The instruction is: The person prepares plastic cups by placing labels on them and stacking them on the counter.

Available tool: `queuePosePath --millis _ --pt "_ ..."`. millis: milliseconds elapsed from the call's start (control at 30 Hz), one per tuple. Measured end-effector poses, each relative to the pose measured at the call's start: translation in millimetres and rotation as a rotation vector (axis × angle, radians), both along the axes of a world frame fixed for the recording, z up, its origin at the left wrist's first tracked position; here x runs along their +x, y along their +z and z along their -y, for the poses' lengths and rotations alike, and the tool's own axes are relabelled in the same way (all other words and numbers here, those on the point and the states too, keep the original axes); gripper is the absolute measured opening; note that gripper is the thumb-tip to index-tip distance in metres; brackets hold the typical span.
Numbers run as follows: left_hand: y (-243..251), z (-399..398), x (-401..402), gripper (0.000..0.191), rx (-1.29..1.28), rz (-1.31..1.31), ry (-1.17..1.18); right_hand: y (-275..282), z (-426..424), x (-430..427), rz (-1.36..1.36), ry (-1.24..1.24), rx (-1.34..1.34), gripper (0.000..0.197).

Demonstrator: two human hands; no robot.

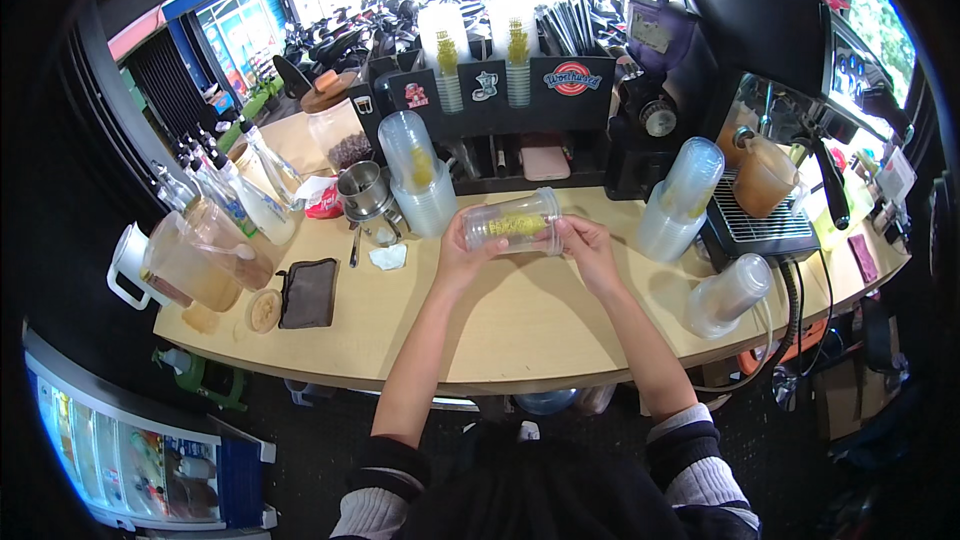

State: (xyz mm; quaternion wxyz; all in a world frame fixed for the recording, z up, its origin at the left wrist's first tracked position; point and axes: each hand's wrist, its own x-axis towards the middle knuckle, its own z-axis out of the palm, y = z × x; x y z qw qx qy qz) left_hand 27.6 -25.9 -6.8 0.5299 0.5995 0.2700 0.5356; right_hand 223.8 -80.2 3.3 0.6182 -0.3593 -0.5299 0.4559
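Clear plastic cups with yellow print (517, 224), nested in a short stack, lie sideways between my hands above the middle of the wooden counter (517, 337). My left hand (466, 244) is wrapped round the base end, its thumb along the near side. With its fingers, my right hand (583, 244) grips the rim end. Behind my left hand stands a taller stack of clear cups (421, 187). Another cup stack (679, 202) stands to the right of my right hand, and a smaller one (727, 296) is near the counter's front right edge.
At left are clear pitchers (187, 262), pump bottles (259, 202), a dark folded cloth (308, 293) and a round lid (264, 310). A metal phin filter (364, 191) stands near the cups. A black organizer (510, 112) lines the back. An espresso machine (765, 229) and grinder (645, 112) occupy the right.
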Motion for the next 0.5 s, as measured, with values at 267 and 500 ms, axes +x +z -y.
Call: queuePosePath --millis 267,500 --pt "1.7 1.2 1.2 0.062 0.029 0.005 0.014 3.0 2.4 -0.6 0.019 -0.015 0.004 0.028" --pt "-2.7 -3.0 1.6 0.060 0.015 0.040 -0.018 6.9 4.6 -0.3 -0.046 0.001 -0.030 0.028"
